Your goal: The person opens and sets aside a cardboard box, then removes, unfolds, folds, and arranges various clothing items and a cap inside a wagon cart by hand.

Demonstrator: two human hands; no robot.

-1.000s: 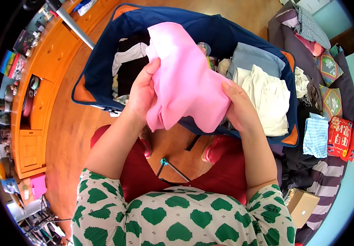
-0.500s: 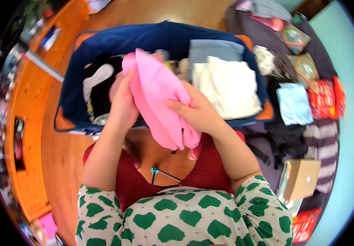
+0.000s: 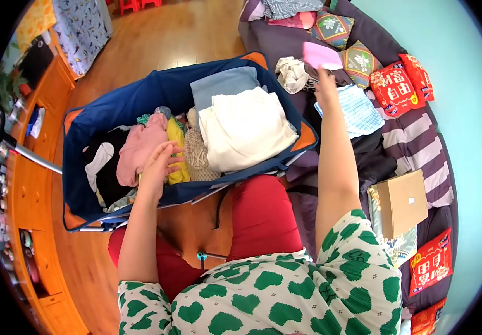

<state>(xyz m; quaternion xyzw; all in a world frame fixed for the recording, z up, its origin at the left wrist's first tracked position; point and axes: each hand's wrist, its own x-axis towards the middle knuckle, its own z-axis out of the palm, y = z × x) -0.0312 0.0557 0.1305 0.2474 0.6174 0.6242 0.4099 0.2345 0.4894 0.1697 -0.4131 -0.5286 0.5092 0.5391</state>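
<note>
My right hand (image 3: 326, 88) reaches out over the sofa and grips a folded pink cloth (image 3: 321, 56) by its near edge. Below and beside that hand lies a light-blue checked cloth (image 3: 357, 111), with a crumpled cream cloth (image 3: 293, 75) to its left. My left hand (image 3: 160, 162), holding nothing, hovers with fingers apart at the near side of a blue fabric cart (image 3: 157, 89). Under it are a dusty-pink garment (image 3: 142, 145) and a yellow cloth (image 3: 178, 149). A beige knitted item (image 3: 197, 156) and folded white cloth (image 3: 246, 128) fill the cart's right part.
Patterned cushions (image 3: 358, 62) and red packages (image 3: 394, 89) line the sofa (image 3: 375, 22) by the wall. A cardboard box (image 3: 403, 204) rests nearer me. Left stands a wooden cabinet (image 3: 34, 223); the cart's metal handle (image 3: 34, 155) points towards it.
My right hand has carried the pink cloth from above the cart to over the sofa. My left hand has let go of it and stayed by the cart. The view has turned right.
</note>
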